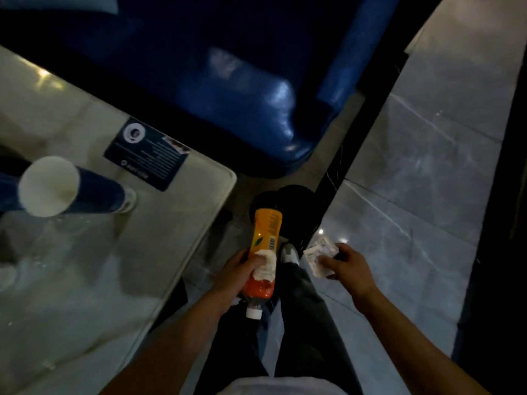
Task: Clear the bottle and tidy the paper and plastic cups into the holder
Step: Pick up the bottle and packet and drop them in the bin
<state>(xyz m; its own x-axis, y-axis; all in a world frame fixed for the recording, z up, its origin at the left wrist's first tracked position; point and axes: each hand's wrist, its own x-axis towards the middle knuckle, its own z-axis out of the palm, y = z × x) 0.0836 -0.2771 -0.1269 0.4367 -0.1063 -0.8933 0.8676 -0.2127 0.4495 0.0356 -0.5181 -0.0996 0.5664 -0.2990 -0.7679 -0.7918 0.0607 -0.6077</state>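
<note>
The left hand point(242, 273) grips the orange plastic bottle with the white cap point(263, 258) upside down, cap toward the person, base pointing at the round black bin point(293, 201) just ahead, while the right hand point(343, 262) holds a crumpled paper point(319, 256).

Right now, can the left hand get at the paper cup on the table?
Probably not yet. The left hand is wrapped around the bottle, held cap-down beside the table. The way to the paper cup looks unobstructed, but the hand is full.
</note>
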